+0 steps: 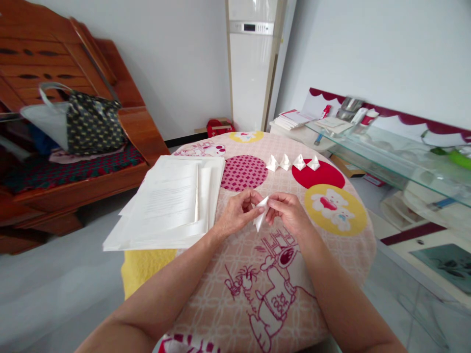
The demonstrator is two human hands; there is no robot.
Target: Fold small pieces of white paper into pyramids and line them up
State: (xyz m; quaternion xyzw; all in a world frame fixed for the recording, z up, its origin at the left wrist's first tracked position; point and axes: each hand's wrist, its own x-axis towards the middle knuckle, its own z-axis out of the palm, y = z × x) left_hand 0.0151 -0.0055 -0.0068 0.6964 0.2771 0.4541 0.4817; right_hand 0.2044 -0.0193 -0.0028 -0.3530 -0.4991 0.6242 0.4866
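My left hand (237, 212) and my right hand (289, 212) meet above the middle of a round table with a pink cartoon-print cloth (257, 274). Both pinch a small folded white paper piece (262, 213) between their fingertips, its point hanging down. A stack of white paper sheets (172, 203) lies to the left of my left hand. Several small folded white paper shapes (292, 163) stand in a row at the far side of the table.
A wooden bench (47, 122) with a patterned bag (91, 122) stands at the left. A tall white appliance (252, 63) is against the back wall. A glass shelf unit (386, 152) with papers and containers runs along the right.
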